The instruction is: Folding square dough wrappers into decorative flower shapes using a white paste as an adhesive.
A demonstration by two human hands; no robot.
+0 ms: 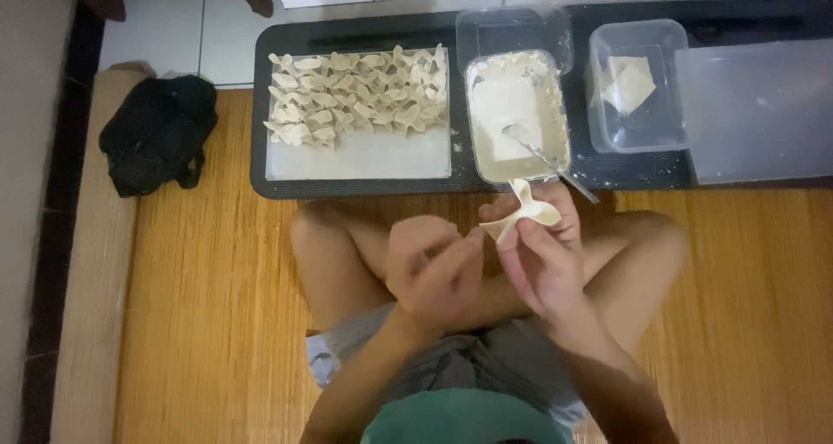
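I sit cross-legged on a bamboo mat. My right hand (542, 251) holds a pale folded dumpling wrapper (523, 212) by its lower edge, its corners sticking up. My left hand (431, 269) is beside it, fingers curled, fingertips touching the wrapper's left edge. Just beyond my hands, a clear tub of whitish filling (514, 114) has a metal spoon (547, 158) lying in it, handle pointing toward my right hand.
A black tray (260, 149) on the floor carries a white board (364, 156) with several folded dumplings (360, 93), a clear tub with flat wrappers (636, 84), an empty clear tub (512, 29) and a translucent lid (755, 110). A black bag (156, 132) lies at left.
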